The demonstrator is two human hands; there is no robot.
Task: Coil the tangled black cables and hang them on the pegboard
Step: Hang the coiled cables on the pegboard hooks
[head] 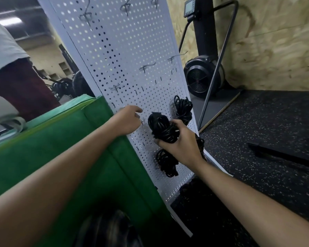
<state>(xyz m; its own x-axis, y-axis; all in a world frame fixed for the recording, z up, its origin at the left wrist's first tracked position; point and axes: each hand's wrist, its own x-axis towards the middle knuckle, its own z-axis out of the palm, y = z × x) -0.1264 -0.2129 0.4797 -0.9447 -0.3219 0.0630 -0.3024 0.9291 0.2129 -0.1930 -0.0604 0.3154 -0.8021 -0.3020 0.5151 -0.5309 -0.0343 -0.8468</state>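
Centre of frame: right hand [178, 145] grasps a coil [159, 125] just beside the pegboard [114, 50]. Left hand [127, 120] is at a hook [142, 122]; whether it pinches the hook cannot be told. Advice: steady the hook, then slip the coil's top loops fully over its tip.

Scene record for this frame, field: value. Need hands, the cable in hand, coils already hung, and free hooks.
left hand: at a small metal hook on the white pegboard; grip unclear
right hand: grips a coiled black cable, held against the board beside that hook
hung coils: two, upper coil and lower coil
free hooks: several higher up, e.g. empty hook
left of board: green mat
task state: held coil not yet hung
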